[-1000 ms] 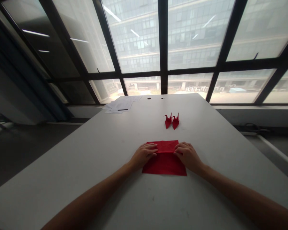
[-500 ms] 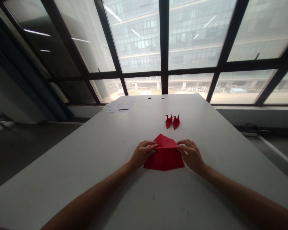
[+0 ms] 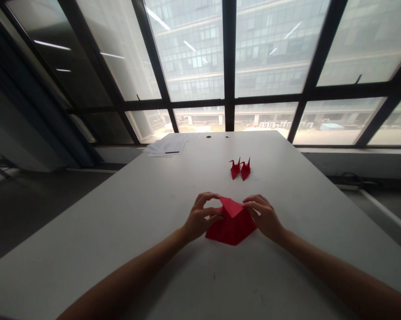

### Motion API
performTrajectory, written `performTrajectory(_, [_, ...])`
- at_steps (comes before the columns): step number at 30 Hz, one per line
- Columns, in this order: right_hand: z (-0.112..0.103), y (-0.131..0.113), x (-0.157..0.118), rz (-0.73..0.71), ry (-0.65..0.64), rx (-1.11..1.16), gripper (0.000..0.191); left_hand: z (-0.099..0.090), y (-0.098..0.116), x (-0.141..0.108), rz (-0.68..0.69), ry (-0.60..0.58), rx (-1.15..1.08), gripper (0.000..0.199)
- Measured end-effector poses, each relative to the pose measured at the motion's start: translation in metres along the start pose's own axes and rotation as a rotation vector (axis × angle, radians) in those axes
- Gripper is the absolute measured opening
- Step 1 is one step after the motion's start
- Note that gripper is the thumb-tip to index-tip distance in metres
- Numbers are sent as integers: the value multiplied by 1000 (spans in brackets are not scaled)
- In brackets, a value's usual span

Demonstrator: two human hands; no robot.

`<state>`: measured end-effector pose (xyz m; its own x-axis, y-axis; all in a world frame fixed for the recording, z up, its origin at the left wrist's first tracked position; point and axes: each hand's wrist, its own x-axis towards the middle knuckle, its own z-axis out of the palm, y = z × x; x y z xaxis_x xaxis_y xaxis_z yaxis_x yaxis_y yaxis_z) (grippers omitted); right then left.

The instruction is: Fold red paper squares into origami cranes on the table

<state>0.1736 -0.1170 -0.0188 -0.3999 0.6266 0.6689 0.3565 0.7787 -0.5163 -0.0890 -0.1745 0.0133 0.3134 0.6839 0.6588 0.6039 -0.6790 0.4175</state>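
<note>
A sheet of red origami paper (image 3: pixel 232 229) lies on the white table with its far part folded over toward me, so a lighter triangular flap points my way. My left hand (image 3: pixel 202 215) pinches the paper's left side, thumb low and index finger up at the flap's far corner. On the opposite side, my right hand (image 3: pixel 262 213) grips the right corner of the flap between thumb and fingers. Beyond the paper stand two red paper cranes, a left crane (image 3: pixel 234 170) and a right crane (image 3: pixel 245 170), side by side.
Loose white papers (image 3: pixel 169 144) with a dark pen-like item (image 3: pixel 172 152) on them lie at the table's far left. Large windows rise behind the white table (image 3: pixel 120 222). A blue curtain (image 3: pixel 54 111) hangs at the left.
The flap at the paper's far edge has been brought over toward me, and the sheet has turned slightly. My left index finger has lifted away from its thumb; my right hand has barely moved.
</note>
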Motion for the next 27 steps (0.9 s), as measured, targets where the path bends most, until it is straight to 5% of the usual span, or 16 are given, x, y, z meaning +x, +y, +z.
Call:
performTrajectory(8, [5,-14,4,82,-108,306,15,-4,11,7,42,-121,-151,7])
performTrajectory(15, [9,-27,1,292,-238,514,19,-4,26,10,-262,-74,-384,15])
performTrajectory(20, [16,-27,-1,446,-215,643,25,8,29,6,-526,-98,-643,32])
performTrajectory(27, [15,-26,3,627,-234,875,47,16,18,2,-670,-68,-667,40])
